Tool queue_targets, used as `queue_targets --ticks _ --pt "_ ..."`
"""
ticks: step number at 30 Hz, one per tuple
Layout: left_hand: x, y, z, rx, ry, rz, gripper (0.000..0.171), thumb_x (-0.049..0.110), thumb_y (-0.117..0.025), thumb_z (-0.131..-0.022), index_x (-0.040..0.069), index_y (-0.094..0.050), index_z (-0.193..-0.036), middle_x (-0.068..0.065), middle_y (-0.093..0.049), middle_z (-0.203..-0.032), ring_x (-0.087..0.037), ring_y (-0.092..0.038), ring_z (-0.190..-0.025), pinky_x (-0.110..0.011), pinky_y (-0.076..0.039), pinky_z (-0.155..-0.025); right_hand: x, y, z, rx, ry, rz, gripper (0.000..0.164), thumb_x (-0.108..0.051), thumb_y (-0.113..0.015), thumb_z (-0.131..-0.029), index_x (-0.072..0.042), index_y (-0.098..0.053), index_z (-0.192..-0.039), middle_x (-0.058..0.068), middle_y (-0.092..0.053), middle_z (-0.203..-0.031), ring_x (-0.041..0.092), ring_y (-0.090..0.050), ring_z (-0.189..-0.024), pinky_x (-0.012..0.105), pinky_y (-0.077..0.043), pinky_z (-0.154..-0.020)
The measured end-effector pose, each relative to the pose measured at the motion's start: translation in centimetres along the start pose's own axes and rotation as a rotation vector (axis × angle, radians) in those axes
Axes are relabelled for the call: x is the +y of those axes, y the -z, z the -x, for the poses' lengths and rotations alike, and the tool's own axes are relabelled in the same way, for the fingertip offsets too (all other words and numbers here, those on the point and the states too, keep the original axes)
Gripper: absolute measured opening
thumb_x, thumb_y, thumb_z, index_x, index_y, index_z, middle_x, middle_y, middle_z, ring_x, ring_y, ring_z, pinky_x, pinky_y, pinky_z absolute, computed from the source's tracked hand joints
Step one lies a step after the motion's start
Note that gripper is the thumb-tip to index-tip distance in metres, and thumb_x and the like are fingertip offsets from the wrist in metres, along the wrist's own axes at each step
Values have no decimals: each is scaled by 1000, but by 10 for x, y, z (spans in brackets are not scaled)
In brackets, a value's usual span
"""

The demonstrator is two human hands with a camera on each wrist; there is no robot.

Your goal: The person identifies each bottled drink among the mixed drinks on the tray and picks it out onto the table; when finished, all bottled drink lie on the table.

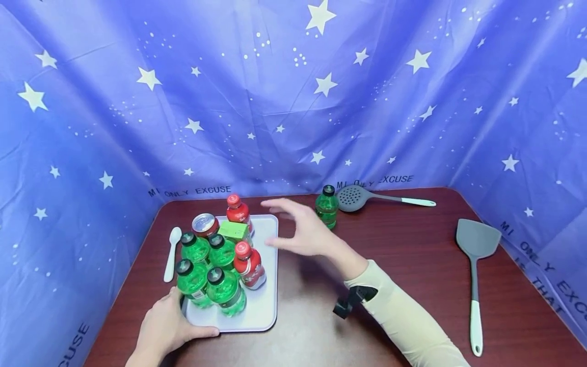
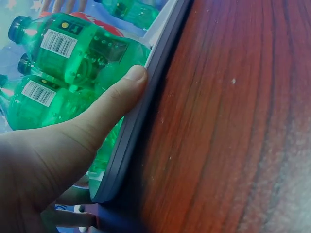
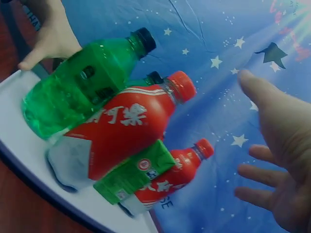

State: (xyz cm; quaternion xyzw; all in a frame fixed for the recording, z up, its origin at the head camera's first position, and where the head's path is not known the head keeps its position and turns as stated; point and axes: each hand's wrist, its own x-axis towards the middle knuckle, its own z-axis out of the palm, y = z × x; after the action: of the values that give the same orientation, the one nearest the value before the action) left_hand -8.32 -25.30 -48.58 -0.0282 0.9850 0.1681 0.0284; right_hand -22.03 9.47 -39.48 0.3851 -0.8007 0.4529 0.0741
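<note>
A left hand [image 1: 162, 323] grips the near-left corner of a pale tray [image 1: 267, 306], seemingly steadying its green soda bottles [image 1: 228, 294], red cola bottles [image 1: 251, 271], green carton [image 1: 233, 231] and drink can [image 1: 204, 223], while the empty right hand [image 1: 306, 229] hovers, fingers spread, by the right edge, which a two-handed lift would probably need it to grasp.

The blue star-print curtain [image 1: 279, 102] reads "MI ONLY EXCUSE" and, at right, the word "THAT", large white Chinese characters [image 3: 127, 116] stand on the red cola bottles [image 3: 126, 143], and barcodes [image 2: 58, 43] mark two green soda bottles [image 2: 86, 60].
</note>
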Motion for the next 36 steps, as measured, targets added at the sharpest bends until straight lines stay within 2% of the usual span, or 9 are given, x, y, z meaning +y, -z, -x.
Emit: queue_targets --ticks 2,4,8,16,20,26,30,36 --pt "0 1 1 -6 17 3 145 91 -87 -40 -5 -52 -142 -33 -71 -123 -45 -72 -103 -62 -60 -84 0 -6 0 -82 34 11 80 -28 -93 -83 -12 -55 -152 1 -63 -150 19 -64 -135 36 -53 -114" --pt "-1 1 1 -6 22 5 144 91 -88 -40 -6 -52 -141 -34 -71 -123 -45 -72 -102 -62 -60 -83 1 -12 1 -133 57 13 84 -30 -93 -82 -11 -53 -154 0 -62 -152 19 -63 -137 38 -54 -114" --pt "-1 1 1 -13 23 9 143 90 -88 -42 -7 -52 -141 -34 -71 -123 -45 -73 -102 -62 -60 -84 3 -24 4 -172 48 -19 88 -30 -95 -81 -12 -51 -155 5 -61 -153 24 -64 -137 45 -57 -110" --pt "-4 0 2 -2 25 12 143 90 -88 -40 -5 -52 -141 -33 -72 -121 -44 -73 -99 -60 -60 -81 5 -45 6 -245 28 -77 87 -30 -95 -82 -10 -51 -154 8 -61 -152 28 -66 -135 45 -59 -106" --pt "-2 -1 1 -2 23 11 143 91 -88 -41 -5 -52 -141 -33 -72 -120 -43 -73 -99 -60 -61 -80 7 -53 9 -243 21 -69 85 -32 -95 -82 -11 -54 -153 3 -65 -149 25 -69 -132 42 -59 -107" --pt "-1 -2 0 -12 28 6 145 91 -87 -41 -6 -51 -142 -33 -72 -120 -43 -73 -99 -60 -61 -80 10 -64 12 -239 2 -21 82 -36 -94 -82 -15 -56 -151 -2 -67 -145 13 -68 -130 30 -55 -110" --pt "0 -2 1 -20 30 4 145 92 -87 -41 -6 -51 -142 -33 -72 -120 -43 -73 -99 -60 -61 -80 11 -71 15 -256 -21 -2 80 -37 -94 -83 -15 -56 -150 -1 -69 -142 12 -67 -128 30 -56 -108" --pt "0 -2 1 -28 34 3 144 90 -88 -42 -6 -50 -143 -33 -72 -120 -43 -73 -99 -60 -61 -81 13 -78 18 -244 -47 -11 69 -34 -93 -84 -18 -62 -143 -4 -75 -128 9 -71 -116 28 -59 -101"
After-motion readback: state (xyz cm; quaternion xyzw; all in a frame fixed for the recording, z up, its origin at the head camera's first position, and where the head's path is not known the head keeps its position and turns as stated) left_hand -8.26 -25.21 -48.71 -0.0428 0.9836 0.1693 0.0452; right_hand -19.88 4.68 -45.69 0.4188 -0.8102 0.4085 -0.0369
